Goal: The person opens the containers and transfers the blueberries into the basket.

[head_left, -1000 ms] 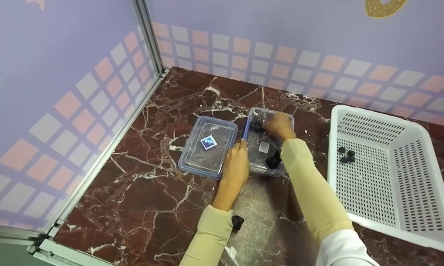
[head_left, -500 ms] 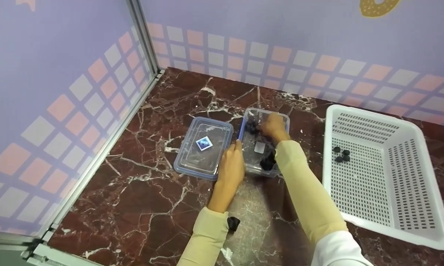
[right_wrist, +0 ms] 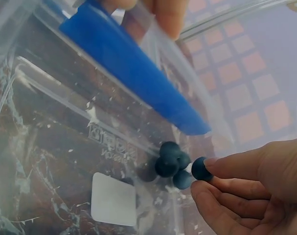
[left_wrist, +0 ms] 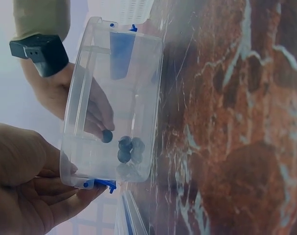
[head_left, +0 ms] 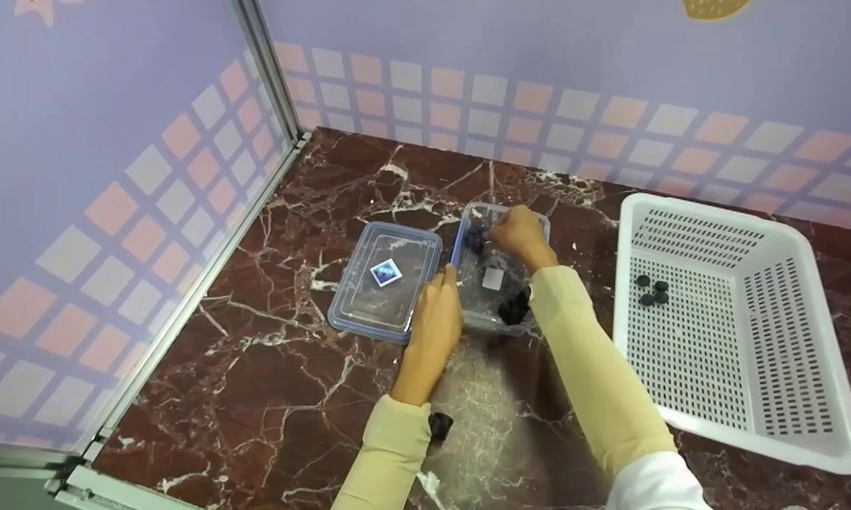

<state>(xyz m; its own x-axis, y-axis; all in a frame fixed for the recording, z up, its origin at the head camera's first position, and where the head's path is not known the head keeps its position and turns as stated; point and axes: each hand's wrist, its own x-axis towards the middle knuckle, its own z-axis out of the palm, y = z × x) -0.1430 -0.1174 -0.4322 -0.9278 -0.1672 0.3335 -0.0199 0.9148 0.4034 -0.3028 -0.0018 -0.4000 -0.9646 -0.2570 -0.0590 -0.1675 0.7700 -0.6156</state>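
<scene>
A clear plastic box (head_left: 478, 301) with blue side clips stands on the marble surface. My left hand (head_left: 437, 312) grips its left rim, thumb and fingers on either side of the wall in the left wrist view. My right hand (head_left: 523, 232) is over the far part of the box. Between thumb and fingertips it pinches one dark blueberry (right_wrist: 201, 169). Several more blueberries (right_wrist: 168, 164) lie clustered on the box floor just beside those fingertips. A few blueberries (head_left: 647, 298) sit in the white perforated basket (head_left: 744, 439) to the right.
Left of the box lies a clear lid (head_left: 369, 312) with a blue edge and a diamond-shaped label. A metal frame rail (head_left: 206, 280) runs along the left edge, and patterned panels (head_left: 539, 42) stand behind and to the left.
My right hand has risen slightly from the blueberry cluster, with one berry in its fingertips. The left hand keeps its grip on the rim. The head view has shifted a little.
</scene>
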